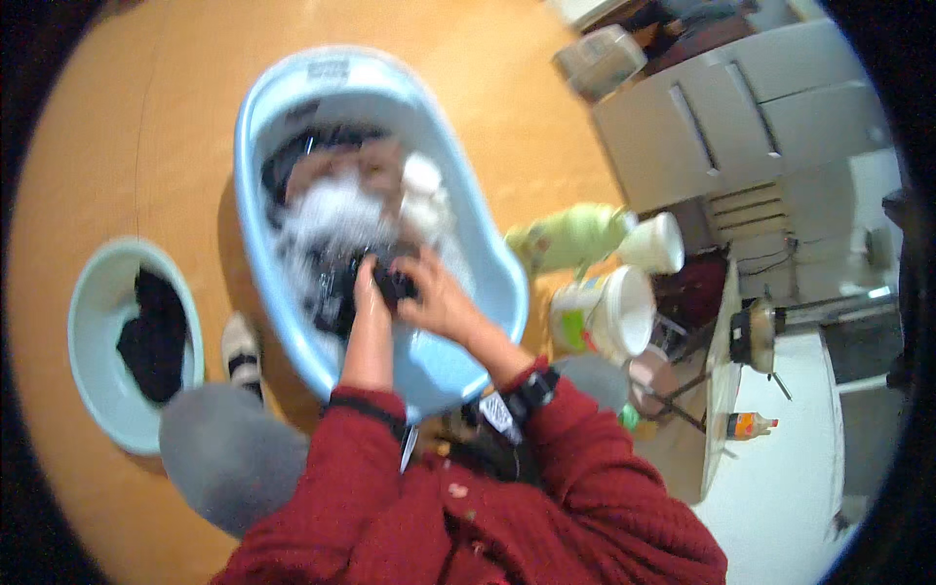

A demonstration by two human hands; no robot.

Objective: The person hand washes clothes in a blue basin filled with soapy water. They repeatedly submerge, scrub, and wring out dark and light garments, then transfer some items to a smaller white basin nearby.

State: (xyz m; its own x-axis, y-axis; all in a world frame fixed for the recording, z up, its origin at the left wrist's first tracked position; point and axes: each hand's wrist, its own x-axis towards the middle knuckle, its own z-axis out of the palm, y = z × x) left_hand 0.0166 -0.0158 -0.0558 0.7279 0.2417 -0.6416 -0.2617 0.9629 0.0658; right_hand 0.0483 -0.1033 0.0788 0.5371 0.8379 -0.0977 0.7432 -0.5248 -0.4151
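Note:
Both my hands are inside a light blue plastic baby bathtub (439, 373), over its near half. Wet black cloth (391, 281) is bunched between my left hand (369, 296) and my right hand (435, 292). My right fingers curl over the cloth, while my left hand presses along its near side. Blurred wet laundry and white suds (340, 212) fill the tub around them. Brownish cloth (340, 168), dark cloth (285, 168) and a white piece (423, 175) lie toward the far end.
A pale green basin (88, 344) holding black cloth (155, 336) stands on the floor (73, 183) at left. To the right are a white bucket (632, 311), a yellow-green container (570, 238), a table (786, 439) with a bottle (752, 425), and cabinets (680, 131).

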